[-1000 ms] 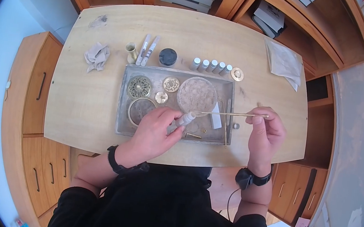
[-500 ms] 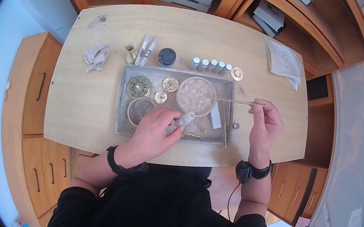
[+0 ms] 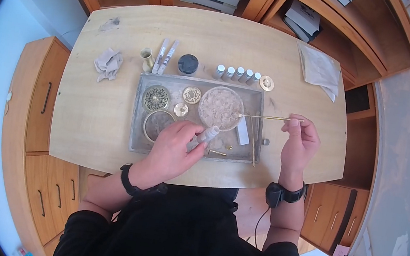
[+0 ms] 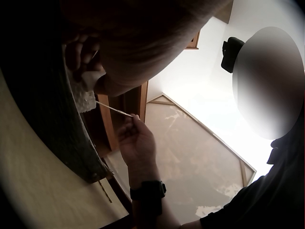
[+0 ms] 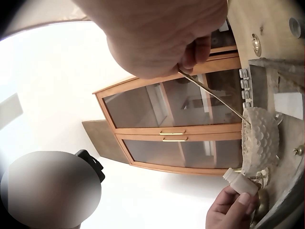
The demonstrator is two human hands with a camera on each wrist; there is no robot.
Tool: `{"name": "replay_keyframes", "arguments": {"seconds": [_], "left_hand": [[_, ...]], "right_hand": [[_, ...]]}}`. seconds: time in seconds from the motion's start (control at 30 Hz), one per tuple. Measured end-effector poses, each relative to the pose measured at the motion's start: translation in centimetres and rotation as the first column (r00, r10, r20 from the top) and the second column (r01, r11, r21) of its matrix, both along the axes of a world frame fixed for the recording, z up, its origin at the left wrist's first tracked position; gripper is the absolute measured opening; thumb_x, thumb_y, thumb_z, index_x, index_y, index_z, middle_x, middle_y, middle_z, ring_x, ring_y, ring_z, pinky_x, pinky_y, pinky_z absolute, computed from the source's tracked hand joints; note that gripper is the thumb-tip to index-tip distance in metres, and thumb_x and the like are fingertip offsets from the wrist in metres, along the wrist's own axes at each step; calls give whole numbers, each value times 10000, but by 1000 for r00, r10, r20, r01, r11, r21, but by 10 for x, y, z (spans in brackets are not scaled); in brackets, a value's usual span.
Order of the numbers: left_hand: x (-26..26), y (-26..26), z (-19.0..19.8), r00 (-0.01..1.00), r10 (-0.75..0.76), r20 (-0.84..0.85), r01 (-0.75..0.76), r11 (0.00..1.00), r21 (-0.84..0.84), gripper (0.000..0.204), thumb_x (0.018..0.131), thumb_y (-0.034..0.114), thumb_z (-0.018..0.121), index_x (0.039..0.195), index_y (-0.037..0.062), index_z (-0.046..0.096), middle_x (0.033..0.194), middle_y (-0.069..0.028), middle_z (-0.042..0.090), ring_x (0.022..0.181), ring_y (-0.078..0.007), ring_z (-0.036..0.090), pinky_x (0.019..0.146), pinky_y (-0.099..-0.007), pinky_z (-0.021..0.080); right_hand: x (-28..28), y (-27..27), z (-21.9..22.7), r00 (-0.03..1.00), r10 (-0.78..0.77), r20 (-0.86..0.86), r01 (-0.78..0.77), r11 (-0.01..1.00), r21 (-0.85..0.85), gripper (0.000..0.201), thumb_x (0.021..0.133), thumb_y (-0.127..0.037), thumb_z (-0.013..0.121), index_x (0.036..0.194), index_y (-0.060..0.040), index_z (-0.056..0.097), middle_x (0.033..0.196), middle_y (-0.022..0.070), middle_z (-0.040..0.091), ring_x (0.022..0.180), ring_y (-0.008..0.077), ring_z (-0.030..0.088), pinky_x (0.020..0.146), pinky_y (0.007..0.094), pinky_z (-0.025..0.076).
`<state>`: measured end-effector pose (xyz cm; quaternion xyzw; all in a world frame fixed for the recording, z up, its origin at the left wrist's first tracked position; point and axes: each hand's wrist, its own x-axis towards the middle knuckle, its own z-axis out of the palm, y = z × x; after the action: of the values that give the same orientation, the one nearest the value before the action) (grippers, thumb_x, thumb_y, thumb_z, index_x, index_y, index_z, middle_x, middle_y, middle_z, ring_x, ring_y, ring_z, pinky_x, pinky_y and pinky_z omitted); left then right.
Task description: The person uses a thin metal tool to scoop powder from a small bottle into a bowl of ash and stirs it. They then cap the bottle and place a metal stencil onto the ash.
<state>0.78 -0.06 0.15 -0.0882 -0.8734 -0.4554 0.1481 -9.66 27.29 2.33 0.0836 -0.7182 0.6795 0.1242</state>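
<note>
My left hand [image 3: 173, 150] grips a small white bottle [image 3: 208, 134], uncapped and tilted, over the grey tray just below the bowl. Between thumb and fingers, my right hand [image 3: 301, 146] pinches a thin brass spoon [image 3: 268, 117]. Its far end is inside the right rim of a bumpy glass bowl [image 5: 262, 138] heaped with pinkish-grey powder. In the right wrist view the bottle's open mouth [image 5: 228, 174] stands close beside the bowl. The left wrist view shows the spoon's shaft [image 4: 113, 109] running from the right hand to the bowl.
The grey tray [image 3: 136, 142] also holds a pierced brass lid [image 3: 156, 99], a brass ring [image 3: 146, 126], small brass discs, a white block [image 3: 243, 133] and thin brass tools. Behind it stand a brass vase [image 3: 147, 58], a dark round jar [image 3: 188, 64] and several capped vials [image 3: 240, 74].
The spoon's tip has gone from the bottle's mouth up into the bowl, then drawn slightly back right to its rim. My left hand and the bottle have stayed nearly still.
</note>
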Motion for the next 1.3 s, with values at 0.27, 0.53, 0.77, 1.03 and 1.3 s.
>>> {"name": "replay_keyframes", "arguments": {"seconds": [0.27,0.53,0.77,1.03,1.3], "left_hand": [[0,0,2,1000,2,16,-2,1000,5,248,851,70,779,1055,17,649,920,-144,655,815,-335,643,717,-423,518],[0,-1,4,999,-6,46,7,1000,-14,264,860,95,764,1073,4,638,964,-158,681,916,-375,668,793,-476,541],[-1,0,4,998,3,55,-3,1000,-1,262,855,89,764,1070,11,638,956,-157,678,914,-378,666,790,-482,539],[-1,1,3,999,-13,42,13,1000,-14,258,851,82,762,1064,16,634,960,-154,678,923,-382,663,793,-482,536],[-1,1,3,999,-15,47,15,1000,-18,258,857,87,759,1069,14,631,969,-157,677,929,-382,662,798,-481,534]], "right_hand": [[3,-3,2,1000,10,-20,-11,998,-61,127,1020,-66,691,1087,40,712,918,68,726,793,100,640,774,251,523],[1,-4,-3,998,54,11,-53,991,-124,127,1026,-67,680,1077,45,710,906,78,723,785,109,645,766,268,528],[4,-3,4,984,174,42,-150,928,-342,107,1023,-47,670,1067,43,708,915,87,717,782,133,652,741,284,536],[12,-7,15,979,202,32,-192,961,-200,105,1017,-54,685,1050,43,709,941,62,713,791,117,657,748,266,542],[21,-12,34,973,230,-16,-230,973,-23,103,1008,-36,696,1076,40,710,988,58,703,812,90,649,742,220,520]]}}
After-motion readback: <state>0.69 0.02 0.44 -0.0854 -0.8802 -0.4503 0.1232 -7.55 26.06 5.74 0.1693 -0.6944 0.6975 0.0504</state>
